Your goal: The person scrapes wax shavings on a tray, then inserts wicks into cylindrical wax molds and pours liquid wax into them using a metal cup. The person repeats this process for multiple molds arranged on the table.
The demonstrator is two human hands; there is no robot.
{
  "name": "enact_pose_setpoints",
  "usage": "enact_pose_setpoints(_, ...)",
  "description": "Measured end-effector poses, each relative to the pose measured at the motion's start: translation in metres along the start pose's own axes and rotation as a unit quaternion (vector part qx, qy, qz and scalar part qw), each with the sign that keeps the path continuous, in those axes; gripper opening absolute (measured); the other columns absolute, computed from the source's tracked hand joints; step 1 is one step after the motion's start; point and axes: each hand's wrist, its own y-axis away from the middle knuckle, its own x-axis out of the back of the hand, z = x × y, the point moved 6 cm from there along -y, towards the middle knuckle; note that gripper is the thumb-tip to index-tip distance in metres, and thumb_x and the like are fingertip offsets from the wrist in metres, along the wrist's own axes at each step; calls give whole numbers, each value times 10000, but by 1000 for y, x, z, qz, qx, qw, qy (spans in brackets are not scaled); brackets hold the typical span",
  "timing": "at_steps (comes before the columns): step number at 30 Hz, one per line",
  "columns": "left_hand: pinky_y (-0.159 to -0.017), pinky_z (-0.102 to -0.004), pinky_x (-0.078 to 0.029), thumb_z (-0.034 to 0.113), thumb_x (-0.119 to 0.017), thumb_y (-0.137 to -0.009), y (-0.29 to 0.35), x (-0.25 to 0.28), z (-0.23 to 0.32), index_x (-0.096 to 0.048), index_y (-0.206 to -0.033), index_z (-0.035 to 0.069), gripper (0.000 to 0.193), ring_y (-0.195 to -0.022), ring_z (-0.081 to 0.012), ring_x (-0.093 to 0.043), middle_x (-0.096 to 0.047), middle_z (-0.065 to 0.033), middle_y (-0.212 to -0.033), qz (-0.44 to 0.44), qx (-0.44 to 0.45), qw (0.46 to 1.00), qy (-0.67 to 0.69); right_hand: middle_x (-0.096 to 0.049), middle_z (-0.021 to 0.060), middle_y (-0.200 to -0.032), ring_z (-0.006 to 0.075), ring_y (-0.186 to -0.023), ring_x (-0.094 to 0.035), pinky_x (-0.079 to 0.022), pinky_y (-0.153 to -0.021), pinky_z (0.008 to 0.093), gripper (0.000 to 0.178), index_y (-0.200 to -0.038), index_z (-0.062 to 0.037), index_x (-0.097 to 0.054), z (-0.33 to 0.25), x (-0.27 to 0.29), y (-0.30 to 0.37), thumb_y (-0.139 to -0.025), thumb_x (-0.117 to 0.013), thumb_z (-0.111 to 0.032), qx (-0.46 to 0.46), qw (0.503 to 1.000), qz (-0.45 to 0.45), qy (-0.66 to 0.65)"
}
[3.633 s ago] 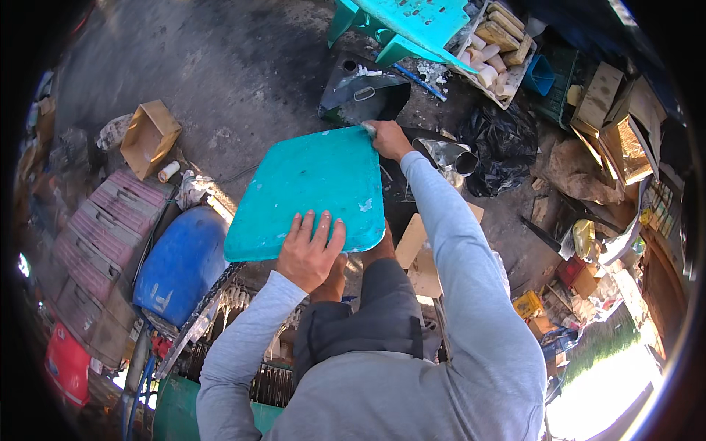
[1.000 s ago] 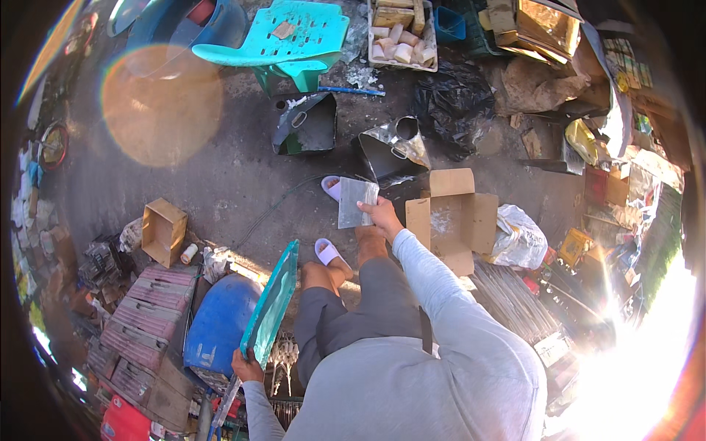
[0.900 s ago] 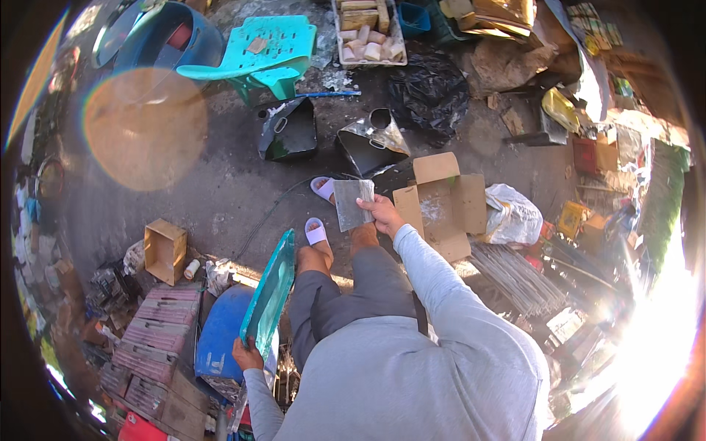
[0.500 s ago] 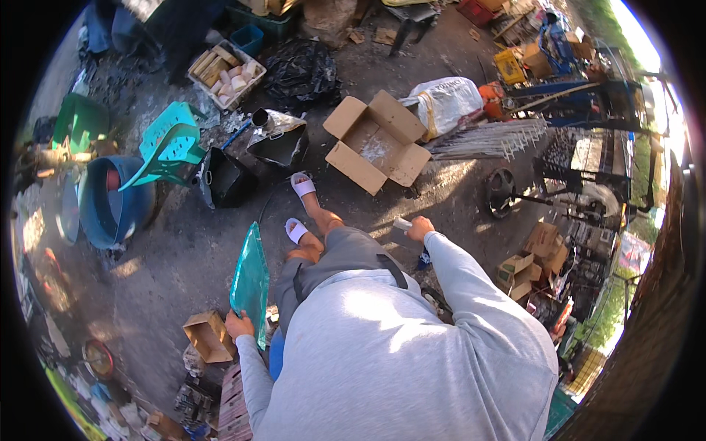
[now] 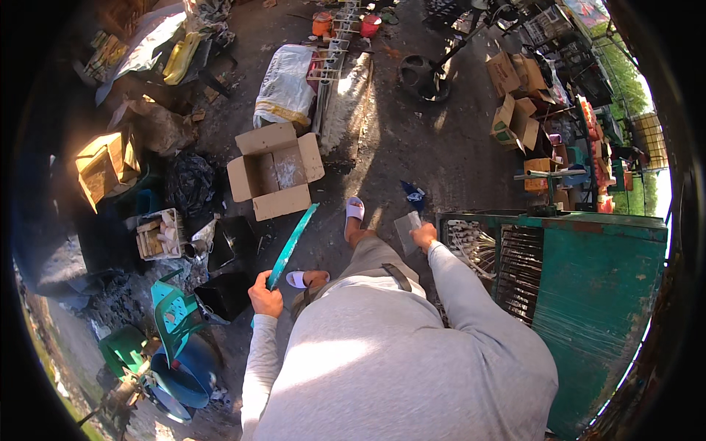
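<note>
My left hand is closed on a thin teal panel, seen nearly edge-on, its far tip rising beside the cardboard box. My right hand grips a scraper with a flat, broad grey blade pointing forward and left. Its handle is mostly hidden in the fist. Ahead of the left hand sits an open cardboard box with flaps spread and whitish scraps inside. To the right of my right hand stands a green metal cabinet-like machine with whitish strands in its open end.
A white sack lies beyond the box, next to a metal ladder-like frame. On the left are a green plastic chair, a blue tub, a black bag and a crate of pale blocks. Cardboard boxes stand far right.
I have turned to the right and stepped, bringing the green machine into view beside me. The teal panel has tilted edge-on, and the scraper's blade now shows broadside.
</note>
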Motion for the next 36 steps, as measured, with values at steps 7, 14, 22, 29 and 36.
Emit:
enact_pose_setpoints(7,-555,-264,-418,-112,-590,-753,-176,-193,219,-605,-928,43,234,-610,-84,-534,-616,16,-746,-97,-10,969,228,-752,219,-1084,372,-1010,-733,-558,-860,467,376,-1170,13,-695,14,115,-89,-861,-789,-179,-76,918,131,-367)
enact_pose_setpoints(14,-760,-333,-568,-141,-612,-788,-264,-337,418,-651,-1025,79,326,-827,-161,-672,-698,-10,-918,-282,-22,832,478,-736,223,-1044,349,-915,-728,-563,-814,460,374,-1153,46,-632,-31,353,-94,-981,-721,-274,35,751,461,-472)
enact_pose_setpoints(22,-765,-259,-473,-43,-584,-722,-309,-465,620,-657,-1058,36,353,-809,-119,-612,-686,7,-951,-359,-144,805,449,-733,267,-930,462,-934,-732,-581,-814,498,347,-1172,28,-621,-50,463,-210,-943,-744,-201,110,726,476,-484)
enact_pose_setpoints(29,-813,-268,-487,8,-651,-844,-368,-604,754,-655,-1058,42,217,-856,-102,-609,-687,9,-971,-395,-309,792,348,-754,259,-1066,432,-1049,-727,-571,-867,450,406,-1215,19,-672,-44,517,-395,-897,-786,-207,-1,782,352,-514)
enact_pose_setpoints(36,-781,-248,-476,-116,-536,-811,-415,-749,868,-692,-1115,-36,351,-837,-117,-608,-694,-18,-992,-379,-293,834,273,-710,285,-1232,417,-1084,-724,-570,-953,461,707,-1470,31,-486,99,511,-468,-835,-730,-159,-335,754,300,-479)
